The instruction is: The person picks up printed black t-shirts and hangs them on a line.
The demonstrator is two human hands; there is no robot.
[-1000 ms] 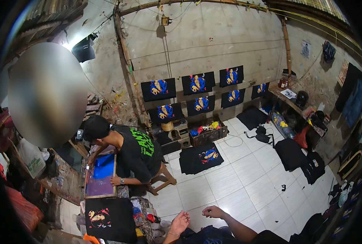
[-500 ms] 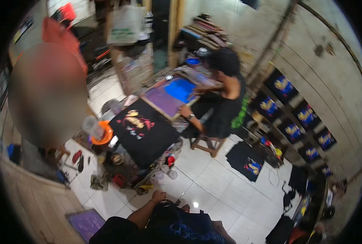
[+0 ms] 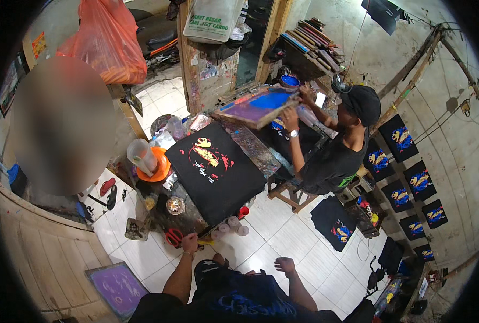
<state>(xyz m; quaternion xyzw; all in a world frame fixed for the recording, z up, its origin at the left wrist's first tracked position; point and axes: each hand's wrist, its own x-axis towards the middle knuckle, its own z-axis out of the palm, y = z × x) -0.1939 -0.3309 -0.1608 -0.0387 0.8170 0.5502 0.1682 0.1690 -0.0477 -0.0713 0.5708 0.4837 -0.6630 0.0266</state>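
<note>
My left hand (image 3: 189,243) hovers at the near edge of the low work table, its fingers curled in and nothing visible in them. Closest to it are red-handled scissors (image 3: 174,237). Over the white tiles to the right, my right hand (image 3: 285,265) hangs with its fingers loosely apart and holds nothing. Ahead lies a stack of black cloth pieces (image 3: 212,188), the top one printed in yellow, red and white. Beyond it, a seated co-worker (image 3: 333,145) grips a screen-printing frame (image 3: 255,110) in both hands, tilted above black cloth with a blue and yellow print.
An orange bowl (image 3: 161,166) with a clear plastic jug (image 3: 141,155) stands on the table's left. Several pale cups (image 3: 234,222) sit by its near right corner. Printed black pieces (image 3: 333,222) lie on the floor. A purple screen (image 3: 118,288) rests at lower left.
The co-worker has raised the frame from lying flat, uncovering the printed cloth. My right hand has come into view. My left hand has shifted toward the scissors as the view moved.
</note>
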